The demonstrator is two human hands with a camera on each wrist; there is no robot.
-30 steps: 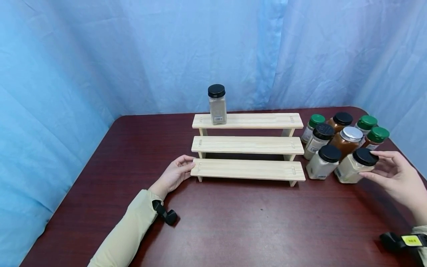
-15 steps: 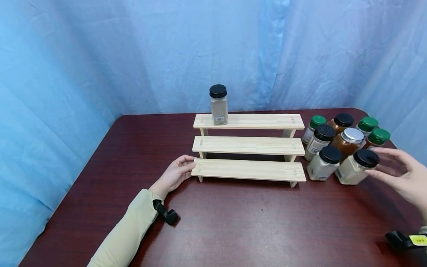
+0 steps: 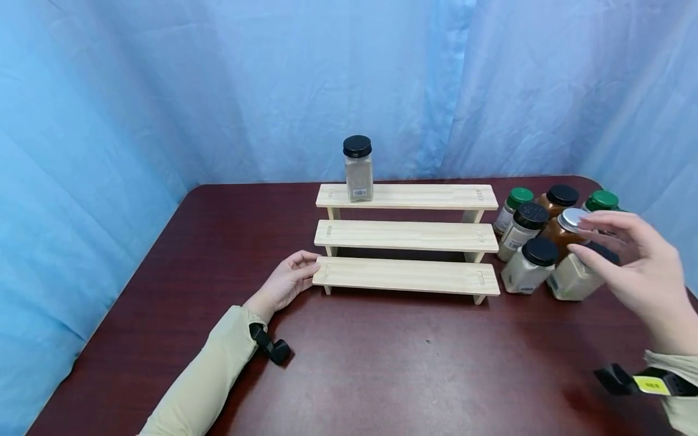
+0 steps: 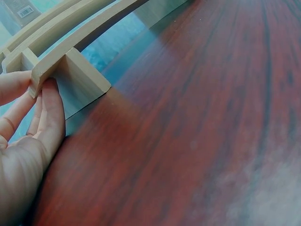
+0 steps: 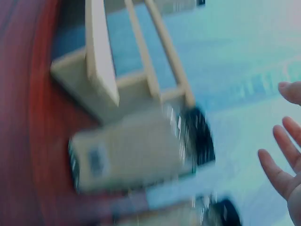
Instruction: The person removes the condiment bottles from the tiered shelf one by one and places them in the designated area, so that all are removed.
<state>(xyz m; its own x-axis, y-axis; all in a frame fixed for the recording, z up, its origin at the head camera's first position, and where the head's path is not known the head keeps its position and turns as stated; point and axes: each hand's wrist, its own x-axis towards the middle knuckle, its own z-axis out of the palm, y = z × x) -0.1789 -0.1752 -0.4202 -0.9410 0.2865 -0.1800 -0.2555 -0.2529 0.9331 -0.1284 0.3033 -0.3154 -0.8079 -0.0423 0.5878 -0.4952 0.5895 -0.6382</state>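
Observation:
My left hand (image 3: 285,282) pinches the left end of the lowest step of a three-tier wooden spice rack (image 3: 406,274). In the left wrist view, the thumb is on top of the board (image 4: 61,55) and fingers are beneath it. My right hand (image 3: 646,269) hovers with spread fingers over the spice jars at the right, holding nothing. Its fingertips overlap the silver-lidded brown jar (image 3: 558,235) in the head view. Below the hand stands a black-lidded jar of pale powder (image 3: 571,277), partly hidden. A similar jar (image 3: 526,272) stands beside it, also blurred in the right wrist view.
One tall black-lidded jar (image 3: 358,175) stands on the rack's top tier, left end. Behind the front jars are a black-lidded shaker (image 3: 518,233), a green-lidded bottle (image 3: 504,217) and several others. Blue curtains (image 3: 305,91) hang behind the dark red table (image 3: 371,369).
My right hand has left the front black-lidded jar, drawing back and then rising up and forward over the silver-lidded one. The left hand keeps its hold on the rack.

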